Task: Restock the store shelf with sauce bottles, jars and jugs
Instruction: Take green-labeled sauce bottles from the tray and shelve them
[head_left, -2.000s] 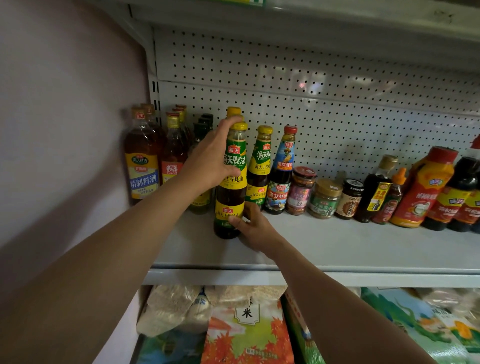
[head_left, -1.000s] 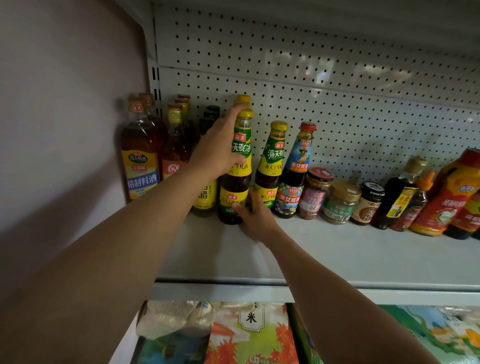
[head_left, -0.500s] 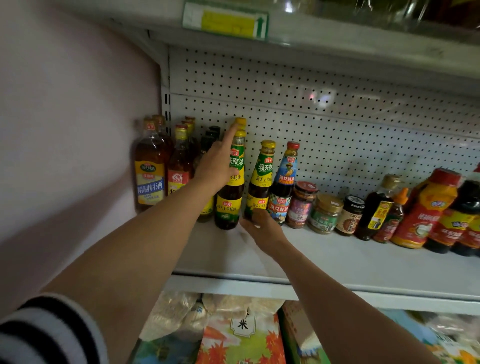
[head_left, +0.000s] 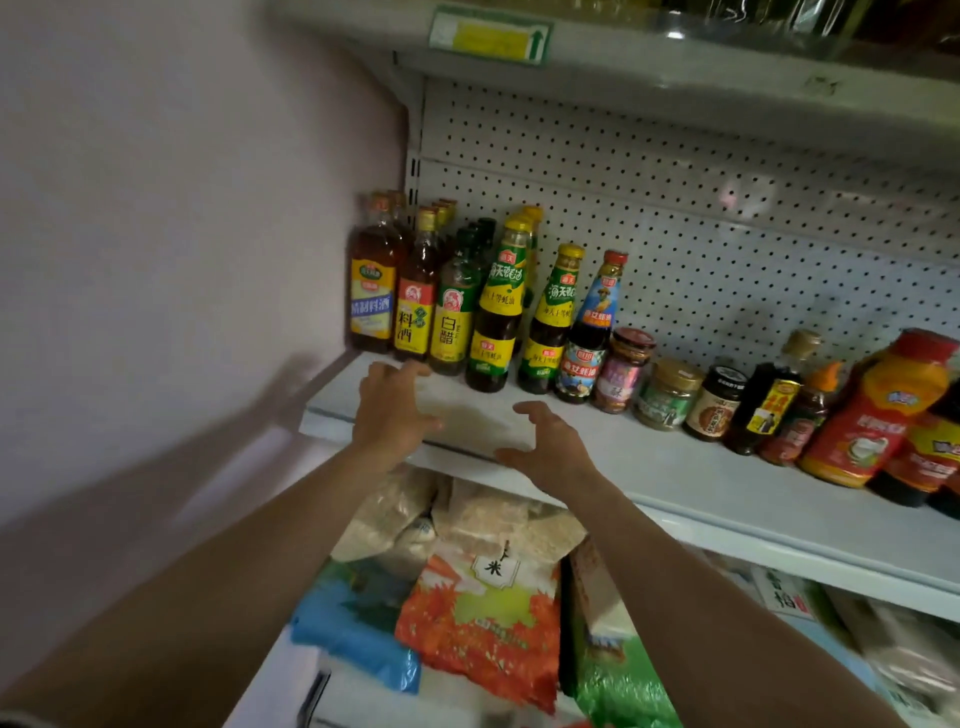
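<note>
- Both hands empty: left hand (head_left: 390, 410) and right hand (head_left: 549, 448) hover over the shelf (head_left: 675, 467) front edge, fingers loosely spread, grip wide, touching no bottle.
- Oyster sauce bottle (head_left: 500, 306) upright on the shelf, front of its row, between white vinegar bottle (head_left: 454, 317) and a second oyster sauce bottle (head_left: 553, 322); just beside both.
- Risk: bottles packed close, tall and narrow; a careless sweep of either hand near the row could tip the front bottle into its neighbours or off the edge.
- Risk: glass jars (head_left: 623, 371) standing near the bottles, prone to a knock-on topple.
- Hard to tell: hands slightly blurred, so finger contact with the shelf uncertain, probably none.
- Hidden: bottles behind the front row mostly blocked, count unclear; right end of the shelf cut off; supply of fresh stock out of view.
- Below: rice bags (head_left: 478, 613) on the lower level, partly covered by forearms.
</note>
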